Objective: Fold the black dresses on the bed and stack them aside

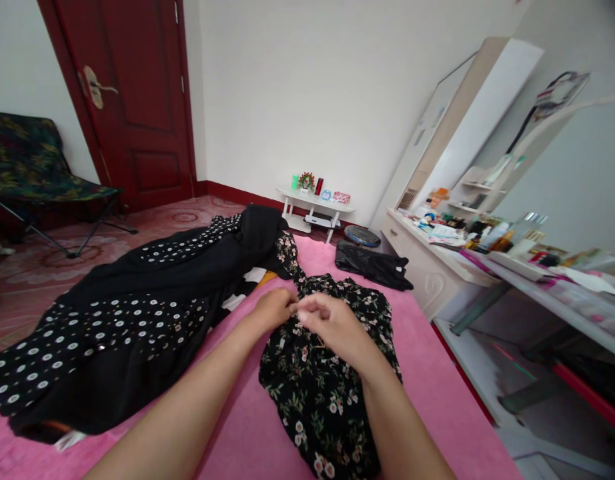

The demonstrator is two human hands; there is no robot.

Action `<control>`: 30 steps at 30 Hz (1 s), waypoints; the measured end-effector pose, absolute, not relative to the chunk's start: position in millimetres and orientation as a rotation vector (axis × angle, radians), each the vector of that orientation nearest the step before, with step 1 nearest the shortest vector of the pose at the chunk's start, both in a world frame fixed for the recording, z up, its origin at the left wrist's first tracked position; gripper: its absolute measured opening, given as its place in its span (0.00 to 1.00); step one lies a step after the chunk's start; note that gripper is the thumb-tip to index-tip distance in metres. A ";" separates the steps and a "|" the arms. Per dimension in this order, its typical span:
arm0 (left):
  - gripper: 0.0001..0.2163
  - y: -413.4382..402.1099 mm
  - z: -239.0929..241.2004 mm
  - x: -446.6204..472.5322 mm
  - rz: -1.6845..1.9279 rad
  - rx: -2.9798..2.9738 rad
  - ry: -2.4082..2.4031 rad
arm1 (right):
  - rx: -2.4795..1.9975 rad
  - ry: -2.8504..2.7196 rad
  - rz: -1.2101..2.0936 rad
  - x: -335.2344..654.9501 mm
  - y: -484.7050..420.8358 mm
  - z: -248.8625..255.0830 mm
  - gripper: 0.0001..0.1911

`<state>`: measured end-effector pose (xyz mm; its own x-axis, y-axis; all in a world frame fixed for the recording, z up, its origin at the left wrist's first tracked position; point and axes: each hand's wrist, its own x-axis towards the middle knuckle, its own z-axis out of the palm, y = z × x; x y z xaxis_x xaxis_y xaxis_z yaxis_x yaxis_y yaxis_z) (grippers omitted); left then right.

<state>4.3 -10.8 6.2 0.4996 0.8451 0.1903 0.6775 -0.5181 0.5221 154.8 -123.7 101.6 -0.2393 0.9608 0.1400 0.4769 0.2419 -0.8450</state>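
A black garment with a small flower print [320, 393] lies spread on the pink bed cover [437, 373], one sleeve reaching up and to the left. My left hand [276, 309] is closed at the garment's upper left part, its fingertips pinching the cloth. Close against it, my right hand [332, 325] is closed too, thumb and forefinger pinched together over the same spot. The exact bit of cloth between the fingertips is too small to make out. Left of my hands lies a heap of black clothes with white dots [132, 320].
A folded black garment [372, 263] lies at the bed's far right corner. Beyond stands a small white table [315, 199] with a flower pot. Right of the bed are a dressing table [432, 257] crowded with bottles and a mirror. A folding chair [32, 160] stands left, near the red door [132, 100].
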 end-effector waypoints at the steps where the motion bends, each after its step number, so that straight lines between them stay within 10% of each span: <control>1: 0.10 -7.1 3.0 3.3 0.682 2.368 1.275 | -1.344 -1.948 0.886 149.0 -136.0 100.4 0.16; 6: 0.17 6.9 -12.8 -5.6 0.831 2.354 1.315 | -1.366 -2.552 0.697 147.1 -199.6 63.0 0.46; 15: 0.20 6.8 -19.2 -5.4 0.894 2.339 1.227 | -1.678 -1.967 0.482 227.0 -238.7 36.6 0.12; 23: 0.39 -24.2 -5.7 26.3 0.914 2.560 0.813 | -1.735 -1.080 0.407 320.5 -276.0 56.4 0.20; 30: 0.18 -45.5 -11.4 57.3 0.712 2.666 0.607 | -1.854 -1.619 0.486 307.3 -269.2 3.7 0.41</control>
<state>57.3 -45.5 -11.4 0.7862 0.4739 0.3967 0.3174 -0.8603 0.3989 307.3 -269.2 3.7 0.1796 0.9760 0.1231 0.7469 -0.0538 -0.6628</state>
